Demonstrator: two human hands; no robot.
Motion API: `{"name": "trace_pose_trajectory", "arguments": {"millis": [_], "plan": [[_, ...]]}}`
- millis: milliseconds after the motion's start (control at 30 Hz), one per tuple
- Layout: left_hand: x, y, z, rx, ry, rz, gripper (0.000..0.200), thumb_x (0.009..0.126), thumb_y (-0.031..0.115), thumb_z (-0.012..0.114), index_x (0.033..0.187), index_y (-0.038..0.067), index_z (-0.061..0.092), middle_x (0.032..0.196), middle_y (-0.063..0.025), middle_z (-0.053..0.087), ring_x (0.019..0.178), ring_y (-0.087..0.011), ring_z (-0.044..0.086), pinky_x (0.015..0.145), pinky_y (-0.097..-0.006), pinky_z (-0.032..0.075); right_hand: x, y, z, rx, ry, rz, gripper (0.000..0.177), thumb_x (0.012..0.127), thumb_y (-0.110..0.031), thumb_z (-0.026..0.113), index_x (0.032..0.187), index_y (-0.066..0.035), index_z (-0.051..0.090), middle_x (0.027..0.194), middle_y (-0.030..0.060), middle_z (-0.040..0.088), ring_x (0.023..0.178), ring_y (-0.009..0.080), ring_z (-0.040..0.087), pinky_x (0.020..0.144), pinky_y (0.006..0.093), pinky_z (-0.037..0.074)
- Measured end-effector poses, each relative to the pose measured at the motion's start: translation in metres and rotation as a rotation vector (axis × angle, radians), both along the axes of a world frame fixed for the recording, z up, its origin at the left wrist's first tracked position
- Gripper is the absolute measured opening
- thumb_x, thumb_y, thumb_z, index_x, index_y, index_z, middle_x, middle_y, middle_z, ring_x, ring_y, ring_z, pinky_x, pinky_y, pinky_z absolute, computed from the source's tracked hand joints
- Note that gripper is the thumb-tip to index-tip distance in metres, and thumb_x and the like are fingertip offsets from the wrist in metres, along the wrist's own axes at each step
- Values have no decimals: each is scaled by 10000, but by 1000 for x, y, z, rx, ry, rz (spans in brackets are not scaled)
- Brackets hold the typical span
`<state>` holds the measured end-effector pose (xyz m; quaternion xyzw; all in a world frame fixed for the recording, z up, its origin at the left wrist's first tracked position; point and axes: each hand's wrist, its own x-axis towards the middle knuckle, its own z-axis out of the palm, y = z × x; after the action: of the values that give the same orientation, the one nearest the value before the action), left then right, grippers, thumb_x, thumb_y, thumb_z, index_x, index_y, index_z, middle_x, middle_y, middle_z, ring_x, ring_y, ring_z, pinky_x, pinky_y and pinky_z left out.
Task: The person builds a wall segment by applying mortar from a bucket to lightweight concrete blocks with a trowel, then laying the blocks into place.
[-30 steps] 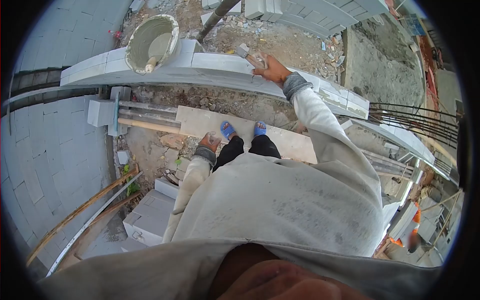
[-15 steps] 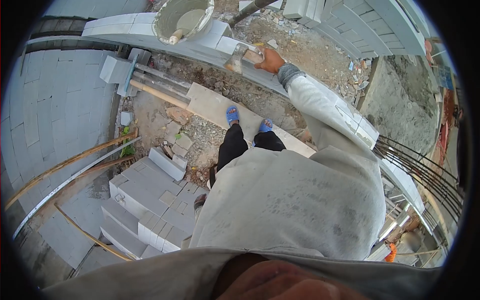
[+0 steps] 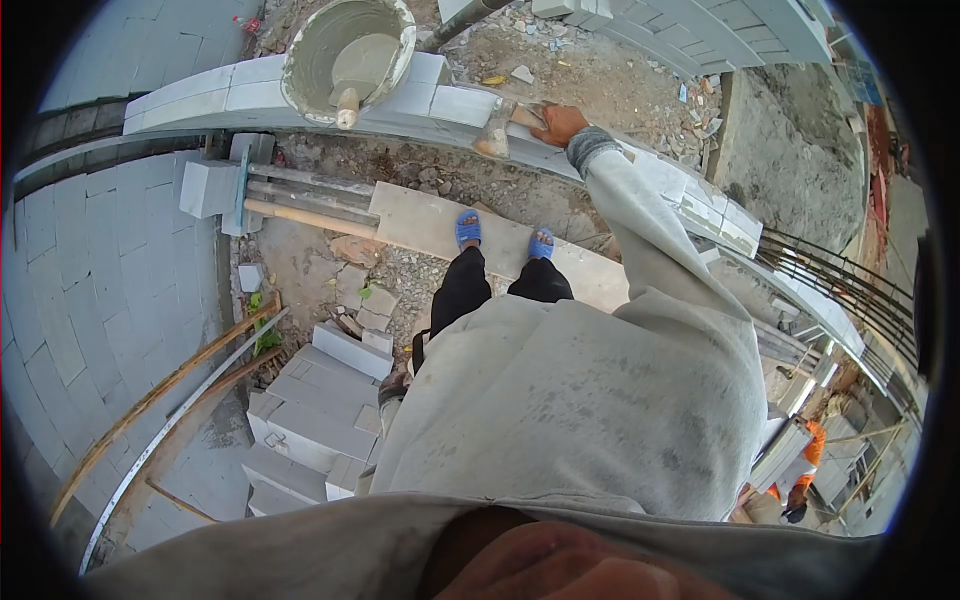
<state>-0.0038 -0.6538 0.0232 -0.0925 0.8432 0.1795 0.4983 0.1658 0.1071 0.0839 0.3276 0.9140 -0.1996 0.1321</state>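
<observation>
My right hand [image 3: 562, 125] is wrapped round the wooden handle of a hatchet [image 3: 493, 132], over the top of the low block wall [image 3: 465, 105]. The hatchet's wide blade, rusty along its edge, hangs at the near face of the wall. To its left stands a mortar-smeared bucket [image 3: 300, 75] on the wall, with wet mortar inside and a tool's wooden handle [image 3: 347, 108] leaning over the rim. Low beside my body, only a small part of my left hand [image 3: 394, 382] shows; its fingers are hidden, so what it holds cannot be made out.
My feet in blue sandals stand on a pale board [image 3: 420, 212]. Stacked grey blocks [image 3: 315, 400] lie behind on the left, near wooden poles [image 3: 165, 400]. Rebar rods [image 3: 840, 275] jut out at right. A person in orange [image 3: 805, 465] bends at the lower right.
My right hand, still holding the hatchet, appears slightly farther right and lower. The view has shifted, and more of the person in orange shows.
</observation>
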Motion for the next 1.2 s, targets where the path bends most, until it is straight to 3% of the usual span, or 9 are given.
{"name": "trace_pose_trajectory", "arguments": {"millis": [167,300,567,700,767,833,933,1000,1200], "plan": [[-113,41,-11,29,9,-53,370,845,210,677,1149,31,568,1033,-133,627,877,-235,609,715,-338,506,5,-26,-4,167,49,-66,506,834,-340,642,1287,-127,566,1399,230,403,1100,375,577,872,452,517],[-188,99,-29,88,4,-130,339,857,182,675,1136,23,566,1005,-121,630,839,-218,614,679,-324,514,8,-48,-18,376,106,-136,554,823,-298,642,1348,-175,512,1260,209,493,1141,345,526,941,474,446],[-262,308,-79,246,-176,-562,291,873,144,674,1110,23,556,943,-100,622,772,-190,603,617,-303,511,119,-336,-32,-68,179,-1158,620,822,-289,633,1375,-92,435,1316,298,449,1176,430,506,980,470,434],[-231,469,-77,227,-325,-1007,280,873,138,676,1098,36,545,905,-91,605,746,-180,581,594,-298,492,198,-549,0,-776,-251,-1886,436,818,-214,589,1218,-41,585,1187,227,605,1067,376,610,926,459,484],[-196,529,-71,213,-375,-1209,275,873,136,677,1092,42,540,886,-87,596,733,-174,570,583,-296,483,201,-682,-37,-761,-301,-2110,388,848,-242,555,1196,-78,612,1144,210,635,1053,368,622,921,461,485],[-155,577,-66,202,-426,-1395,270,873,133,678,1086,48,535,867,-82,588,720,-169,559,571,-294,474,168,-741,26,-1021,36,-2644,395,809,-243,615,1152,-50,651,1168,192,635,1081,324,626,918,420,499],[-81,626,-61,170,-522,-1645,264,874,129,679,1077,57,528,839,-75,575,700,-162,542,554,-290,460,77,-806,22,-993,-374,-2413,432,829,-300,622,1183,-53,634,1234,170,603,1139,314,594,940,411,488],[-39,644,-60,161,-614,-1791,260,874,127,680,1071,64,523,820,-71,566,687,-157,531,543,-288,451,29,-761,143,-1081,-41,-2769,454,826,-321,581,1206,-72,610,1220,194,610,1123,378,590,960,444,469],[91,608,-74,182,-666,-1746,255,857,73,681,1046,89,510,784,-62,537,677,-161,511,531,-278,421,-171,-779,10,-1091,270,-2922,545,728,-342,724,1180,-59,615,1167,196,637,1079,374,612,945,429,472]]}}
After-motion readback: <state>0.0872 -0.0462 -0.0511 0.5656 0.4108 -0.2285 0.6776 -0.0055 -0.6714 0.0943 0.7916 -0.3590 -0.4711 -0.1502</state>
